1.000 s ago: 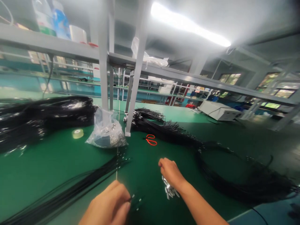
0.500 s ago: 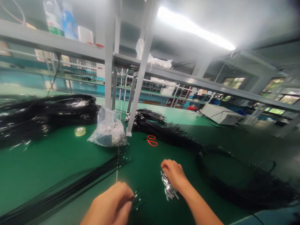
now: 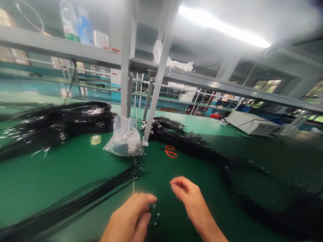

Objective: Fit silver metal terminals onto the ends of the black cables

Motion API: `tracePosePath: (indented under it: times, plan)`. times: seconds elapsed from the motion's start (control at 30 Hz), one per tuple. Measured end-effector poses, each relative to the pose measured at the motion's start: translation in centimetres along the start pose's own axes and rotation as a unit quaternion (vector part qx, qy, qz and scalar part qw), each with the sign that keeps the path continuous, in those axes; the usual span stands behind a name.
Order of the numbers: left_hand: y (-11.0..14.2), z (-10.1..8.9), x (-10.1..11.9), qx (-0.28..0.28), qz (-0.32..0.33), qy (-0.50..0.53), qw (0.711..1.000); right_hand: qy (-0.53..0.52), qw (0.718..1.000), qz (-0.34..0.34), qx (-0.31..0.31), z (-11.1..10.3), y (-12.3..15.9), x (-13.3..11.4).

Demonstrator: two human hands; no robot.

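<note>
My left hand (image 3: 131,216) is closed at the bottom middle. It grips several thin black cables, whose pale-tipped ends (image 3: 156,215) poke out past the fingers. My right hand (image 3: 193,200) is a little to the right and apart from it, with thumb and forefinger pinched together. Anything between those fingertips is too small to make out. The right hand and wrist hide the spot where small silvery pieces lay. Left of my hands, a bundle of black cables (image 3: 83,198) lies on the green table (image 3: 75,164), its tips pointing to the back right.
Behind my hands lie red-handled scissors (image 3: 171,152). A clear plastic bag (image 3: 126,141) of small metal parts stands by the grey shelf post (image 3: 155,87), beside a tape roll (image 3: 96,139). Black cable coils lie left (image 3: 85,117) and right (image 3: 232,188). A white box-shaped device (image 3: 253,123) sits further back.
My right hand has come off the pile of silvery pieces, turned, and moved closer to my left hand. My left hand stays closed on the cables. The view has shifted slightly.
</note>
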State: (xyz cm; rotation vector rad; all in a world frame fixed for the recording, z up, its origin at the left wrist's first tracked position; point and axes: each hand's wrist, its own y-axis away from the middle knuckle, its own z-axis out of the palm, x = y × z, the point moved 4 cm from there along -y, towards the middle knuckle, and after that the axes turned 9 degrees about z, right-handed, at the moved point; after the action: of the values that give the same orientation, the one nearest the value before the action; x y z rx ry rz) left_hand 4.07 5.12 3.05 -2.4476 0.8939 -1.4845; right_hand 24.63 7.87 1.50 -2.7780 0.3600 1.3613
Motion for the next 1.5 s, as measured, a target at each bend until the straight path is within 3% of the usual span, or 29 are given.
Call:
tracePosePath:
  times: [0.07,0.17,0.27,0.43,0.5,0.6,0.67,0.83,0.93,1.0,1.13,1.23,1.3,1.43,1.5]
  plan:
    - [0.0,0.0,0.3,0.011,0.034,-0.012,0.999,-0.193,0.980,0.037,-0.041,1.1,1.9,-0.7]
    - [0.0,0.1,0.6,-0.003,0.053,-0.040,0.998,-0.459,0.873,0.108,-0.124,3.0,3.7,-1.0]
    - [-0.1,0.2,0.6,-0.032,0.046,-0.066,0.996,-0.523,0.825,0.119,-0.177,3.9,4.1,-0.9]
    - [0.1,0.3,0.4,-0.066,0.039,-0.079,0.994,-0.547,0.800,0.115,-0.218,4.3,4.0,-0.7]
    - [0.2,0.4,0.3,-0.079,0.033,-0.093,0.992,-0.525,0.816,0.104,-0.217,4.2,4.1,-1.0]
    - [0.3,0.5,0.1,-0.099,0.023,-0.097,0.990,-0.427,0.884,0.062,-0.181,3.4,4.6,-1.9]
    - [0.1,0.5,0.1,-0.100,0.003,-0.059,0.993,-0.368,0.911,0.050,-0.177,3.2,5.0,-2.5]
    - [-0.5,0.1,-0.4,-0.109,-0.103,0.077,0.986,-0.384,0.894,0.077,-0.218,4.1,5.0,-2.8]
    - [-0.7,0.1,-0.4,-0.144,-0.129,0.131,0.972,-0.371,0.888,0.076,-0.262,5.3,4.7,-2.6]
    - [-0.7,0.0,-0.6,-0.132,-0.147,0.149,0.969,-0.369,0.887,0.069,-0.267,5.4,4.6,-2.6]
    - [-0.8,0.3,-1.0,-0.122,-0.176,0.187,0.959,-0.333,0.916,0.074,-0.211,4.5,4.8,-3.2]
    - [-1.6,0.8,-1.2,-0.172,-0.179,0.224,0.943,-0.203,0.970,0.030,-0.127,3.5,5.4,-4.1]
    - [-2.4,0.6,-1.5,-0.196,-0.167,0.233,0.938,-0.123,0.990,-0.005,-0.067,3.2,5.8,-4.7]
    - [-2.9,-1.6,-2.1,-0.207,-0.131,0.174,0.954,-0.057,0.998,-0.028,0.008,3.1,6.4,-5.4]
    - [-2.0,-3.1,-2.1,-0.194,-0.113,0.107,0.969,-0.050,0.998,-0.027,0.015,3.1,6.4,-5.3]
